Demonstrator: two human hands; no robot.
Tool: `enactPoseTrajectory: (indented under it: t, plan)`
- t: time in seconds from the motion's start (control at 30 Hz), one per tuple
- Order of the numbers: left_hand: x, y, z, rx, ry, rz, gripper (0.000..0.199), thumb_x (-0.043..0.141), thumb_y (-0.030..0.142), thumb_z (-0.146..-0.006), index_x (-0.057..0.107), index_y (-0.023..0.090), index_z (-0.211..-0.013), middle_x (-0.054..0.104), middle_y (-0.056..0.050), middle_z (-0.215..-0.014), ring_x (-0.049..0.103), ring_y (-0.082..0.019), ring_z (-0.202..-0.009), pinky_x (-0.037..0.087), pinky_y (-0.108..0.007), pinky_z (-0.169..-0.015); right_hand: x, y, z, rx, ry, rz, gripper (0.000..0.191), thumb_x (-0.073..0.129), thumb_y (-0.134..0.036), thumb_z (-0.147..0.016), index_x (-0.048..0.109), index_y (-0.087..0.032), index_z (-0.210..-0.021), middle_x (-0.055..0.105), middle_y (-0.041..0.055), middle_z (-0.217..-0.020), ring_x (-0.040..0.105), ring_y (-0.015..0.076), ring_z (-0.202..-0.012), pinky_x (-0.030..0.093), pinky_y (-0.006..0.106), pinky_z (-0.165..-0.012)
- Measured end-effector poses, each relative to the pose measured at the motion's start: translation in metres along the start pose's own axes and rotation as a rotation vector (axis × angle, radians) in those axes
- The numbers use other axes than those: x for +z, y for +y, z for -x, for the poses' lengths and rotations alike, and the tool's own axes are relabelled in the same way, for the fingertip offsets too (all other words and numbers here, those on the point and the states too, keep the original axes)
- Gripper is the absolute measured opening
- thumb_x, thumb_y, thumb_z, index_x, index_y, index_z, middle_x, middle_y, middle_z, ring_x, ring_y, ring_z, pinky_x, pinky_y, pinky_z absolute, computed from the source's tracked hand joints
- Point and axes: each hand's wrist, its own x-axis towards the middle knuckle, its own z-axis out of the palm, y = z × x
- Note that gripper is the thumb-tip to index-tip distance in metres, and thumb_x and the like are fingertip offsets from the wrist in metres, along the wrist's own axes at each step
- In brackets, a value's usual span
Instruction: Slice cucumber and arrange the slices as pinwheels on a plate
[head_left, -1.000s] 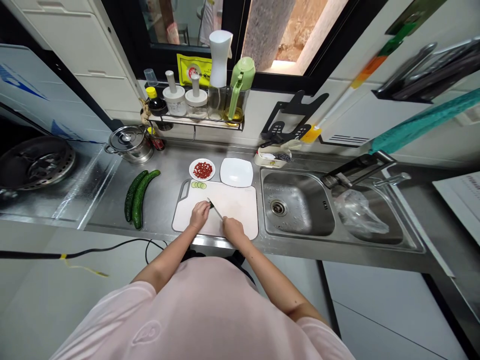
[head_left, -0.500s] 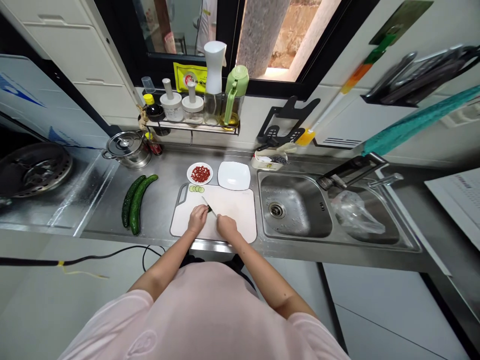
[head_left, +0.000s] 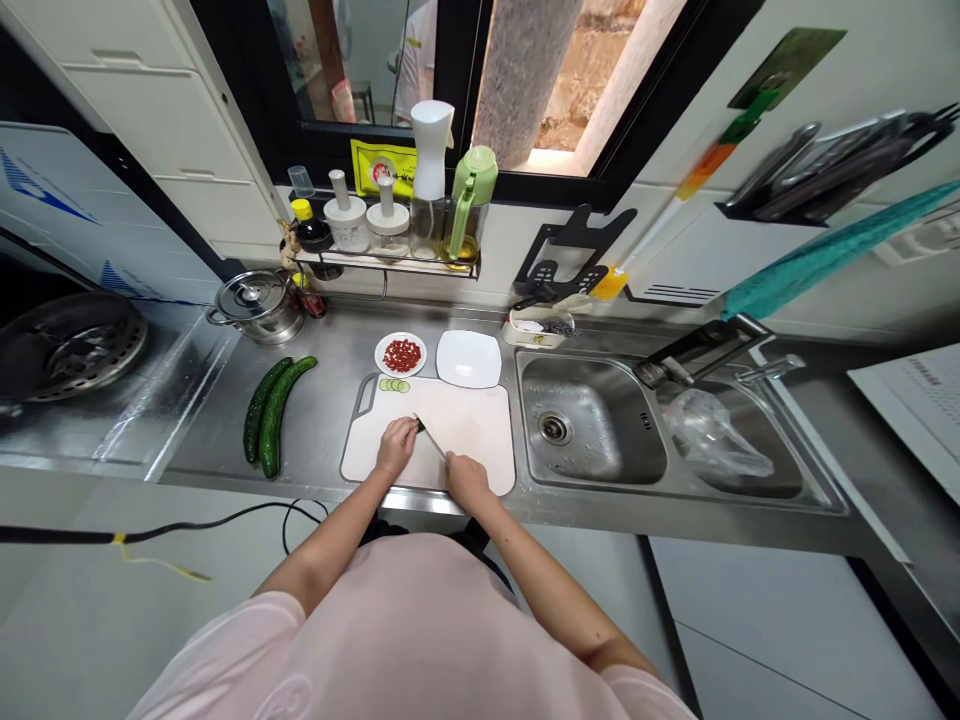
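My right hand point(head_left: 466, 480) is closed around the handle of a knife point(head_left: 434, 440), whose blade points up and left over the white cutting board point(head_left: 480, 425). Against that blade, my left hand point(head_left: 396, 447) pinches a small dark green piece of cucumber point(head_left: 419, 426), mostly covered by the fingers. Several thin cucumber slices point(head_left: 394, 385) lie in a row at the board's upper left. Two whole cucumbers point(head_left: 277, 420) rest side by side on the steel counter, left of the board.
Behind the board stand a plate of chopped red pieces point(head_left: 402, 355) and a white plate point(head_left: 469, 358). A double sink point(head_left: 592, 420) with a plastic bag point(head_left: 712, 435) lies right. A lidded pot point(head_left: 256, 308) and stove point(head_left: 71, 345) are left; a condiment shelf point(head_left: 386, 262) hangs above.
My right hand has drawn the knife slightly right and toward me, away from my left hand. The left hand stays nearly in place on the cucumber piece. The view has tilted slightly.
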Motion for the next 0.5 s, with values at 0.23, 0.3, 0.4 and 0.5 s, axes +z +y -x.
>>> enactPoseTrajectory:
  t: [0.23, 0.3, 0.4, 0.5]
  plan:
    - [0.0, -0.001, 0.0, 0.006, 0.005, 0.014, 0.02, 0.044, 0.021, -0.09, 0.061, 0.019, -0.099, 0.064, -0.008, -0.097, 0.059, -0.019, -0.094, 0.049, -0.037, -0.084, -0.005, -0.006, -0.007, -0.002, 0.004, 0.011, 0.025, 0.037, -0.009, -0.086, 0.056, -0.014, -0.101, 0.066, 0.013, -0.093, 0.064, 0.0226, -0.089, 0.044, 0.03, -0.071]
    - [0.0, -0.001, 0.0, 0.005, 0.004, 0.012, 0.02, 0.044, 0.021, -0.09, 0.061, 0.019, -0.098, 0.064, -0.008, -0.097, 0.058, -0.019, -0.095, 0.049, -0.037, -0.084, -0.005, -0.008, -0.011, -0.003, 0.013, 0.015, 0.025, 0.037, -0.009, -0.086, 0.056, -0.014, -0.101, 0.067, 0.0127, -0.093, 0.064, 0.0223, -0.089, 0.044, 0.03, -0.071]
    - [0.0, -0.002, 0.001, 0.001, -0.004, 0.008, 0.019, 0.044, 0.02, -0.09, 0.062, 0.02, -0.098, 0.064, -0.007, -0.098, 0.058, -0.018, -0.096, 0.048, -0.036, -0.085, -0.005, -0.012, -0.02, -0.009, 0.031, 0.017, 0.025, 0.038, -0.008, -0.085, 0.056, -0.015, -0.1, 0.067, 0.0115, -0.093, 0.064, 0.0218, -0.088, 0.044, 0.029, -0.071]
    - [0.0, -0.002, 0.001, -0.004, -0.01, 0.003, 0.019, 0.045, 0.02, -0.089, 0.062, 0.02, -0.097, 0.064, -0.007, -0.098, 0.058, -0.018, -0.096, 0.048, -0.036, -0.085, -0.007, -0.016, -0.028, -0.019, 0.043, 0.013, 0.025, 0.038, -0.008, -0.085, 0.056, -0.015, -0.099, 0.067, 0.0109, -0.093, 0.064, 0.0213, -0.088, 0.045, 0.029, -0.072]
